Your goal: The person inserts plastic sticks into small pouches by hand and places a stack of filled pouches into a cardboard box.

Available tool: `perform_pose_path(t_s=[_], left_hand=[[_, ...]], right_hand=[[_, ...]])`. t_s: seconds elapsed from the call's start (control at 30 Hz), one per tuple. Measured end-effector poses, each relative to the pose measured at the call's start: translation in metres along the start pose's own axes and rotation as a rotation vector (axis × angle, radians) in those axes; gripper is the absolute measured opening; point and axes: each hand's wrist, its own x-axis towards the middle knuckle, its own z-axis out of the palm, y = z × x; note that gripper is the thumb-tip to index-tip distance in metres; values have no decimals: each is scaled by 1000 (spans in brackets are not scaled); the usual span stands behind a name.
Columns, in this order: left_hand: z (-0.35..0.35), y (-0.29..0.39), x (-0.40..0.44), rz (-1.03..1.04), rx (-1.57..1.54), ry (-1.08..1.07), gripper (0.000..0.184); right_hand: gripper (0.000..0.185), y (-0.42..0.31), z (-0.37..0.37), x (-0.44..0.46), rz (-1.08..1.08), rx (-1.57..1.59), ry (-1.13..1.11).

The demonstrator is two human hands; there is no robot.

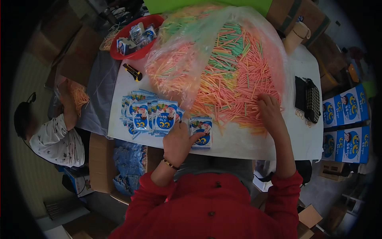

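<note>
A large heap of pink, green, yellow and orange sticks [234, 75] lies on the white table, partly under clear plastic. At the heap's right front edge is my right hand [269, 109], fingers bent down onto the sticks; whether it grips any is hidden. My left hand [180, 140] rests between a pile of blue and white packets [141, 115] and a single packet [201, 138]. Its thumb lies over the single packet, spread from the other fingers, which reach the pile's right edge.
A red basin [119, 51] holds packets at the back left, near a yellow and black cutter [132, 72]. A bottle [296, 36] and checkered pouch [313, 101] are at right. A co-worker [59, 135] sits at left. An open box [101, 163] of packets stands below.
</note>
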Motion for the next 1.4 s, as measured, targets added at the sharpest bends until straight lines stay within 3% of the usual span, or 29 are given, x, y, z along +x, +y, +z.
perform_pose_path(t_s=[0.17,0.23,0.27,0.33,0.37,0.43,0.47,0.53,0.57,0.63,0.67,0.73,0.77,0.83,0.87,0.93,0.97,1.03,1.17,1.23,1.27,1.33,1.4], left_hand=[[11,1,3,29,-36,-15,56],[12,-1,5,7,-181,5,51],[11,-1,5,12,-182,4,51],[9,-2,6,-30,-349,11,44],[10,-2,6,-28,-347,10,44],[13,-4,4,-58,-450,19,37],[14,-5,3,-63,-445,20,37],[15,-6,0,-35,-483,73,30],[17,-6,0,-30,-484,76,30],[20,-4,-1,122,-347,308,24],[20,-5,0,120,-351,311,24],[13,-5,3,225,-334,388,23],[13,-5,3,219,-333,387,23],[14,-1,6,148,-661,350,19],[17,1,7,152,-663,349,19],[22,5,7,-273,-1352,122,15],[23,6,8,-270,-1351,122,15],[16,10,17,-252,-1710,-137,17],[11,15,21,-457,-1825,-224,20],[25,12,25,-520,-1963,-235,16],[30,10,23,-521,-1964,-233,16],[28,11,24,-283,-1885,-298,14],[23,22,29,-244,-1784,-280,12]], right_hand=[[26,-13,1,-6,154,158,156],[19,-48,1,-6,514,1053,295],[19,-68,6,-5,518,1051,298],[22,-99,23,-6,726,1463,344],[22,-102,34,-11,728,1464,347],[25,-110,49,-14,330,1004,247],[25,-108,54,-15,326,1010,244],[24,-106,50,-7,48,647,185],[24,-105,52,-7,48,642,190],[24,-104,56,-10,92,567,216],[24,-102,56,-14,89,564,215],[24,-103,48,-16,524,1153,141],[24,-102,45,-14,523,1155,134],[20,-101,35,-7,728,1503,186],[20,-101,36,-8,730,1502,190],[12,-101,40,-10,603,1428,259],[12,-100,46,-13,601,1428,262],[7,-98,51,-17,226,793,155],[11,-99,44,-19,188,746,153],[14,-97,37,-17,784,1505,177],[14,-94,33,-15,783,1505,175],[15,-88,22,-9,837,1821,339],[16,-87,14,-6,840,1788,379]])
